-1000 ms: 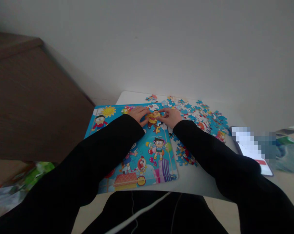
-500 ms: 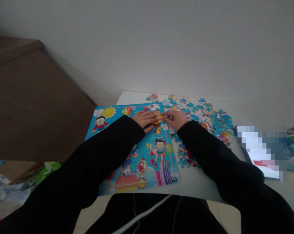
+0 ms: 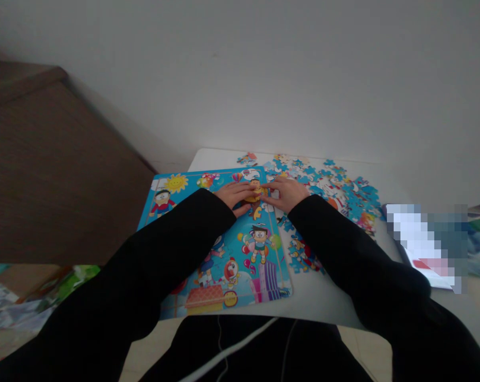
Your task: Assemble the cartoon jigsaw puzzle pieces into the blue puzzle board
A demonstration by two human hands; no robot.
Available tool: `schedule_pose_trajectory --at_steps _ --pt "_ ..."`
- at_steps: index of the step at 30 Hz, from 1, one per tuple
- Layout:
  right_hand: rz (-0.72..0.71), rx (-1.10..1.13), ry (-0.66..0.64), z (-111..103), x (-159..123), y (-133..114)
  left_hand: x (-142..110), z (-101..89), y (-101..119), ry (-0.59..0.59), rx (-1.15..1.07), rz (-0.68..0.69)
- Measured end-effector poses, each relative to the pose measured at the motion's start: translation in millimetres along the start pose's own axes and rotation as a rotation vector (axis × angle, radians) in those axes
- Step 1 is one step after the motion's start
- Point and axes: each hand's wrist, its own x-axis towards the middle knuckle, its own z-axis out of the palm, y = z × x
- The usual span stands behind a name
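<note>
A blue cartoon puzzle board lies on the white table, printed with figures, a sun and buildings. My left hand rests flat on its upper right part, fingers stretched out and touching a yellow-clothed figure. From the right, my right hand reaches over the board's edge, thumb and forefinger bent together at a small puzzle piece beside that figure. The piece is mostly hidden by the fingers. Right of the board, close to my right hand, loose puzzle pieces are spread in a heap.
The white table stands against a grey wall. A phone or tablet with a blurred bright screen lies at its right side. A brown wooden cabinet rises at left, with bags and packaging below. A white cable crosses my lap.
My right hand's thumb and forefinger have moved slightly left and spread a little at the board's edge. My left hand stays nearly where it was.
</note>
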Motion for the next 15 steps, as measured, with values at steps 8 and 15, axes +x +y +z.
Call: schedule_pose_trajectory --at_steps 8,15 --pt "-0.047 -0.024 -0.031 -3.6 0.2 0.2 -0.2 -1.5 6.4 -0.007 -0.102 -0.125" --pt "-0.086 -0.088 0.029 -1.9 -2.9 -3.2 1.3 0.9 2.7 -0.016 -0.115 -0.108"
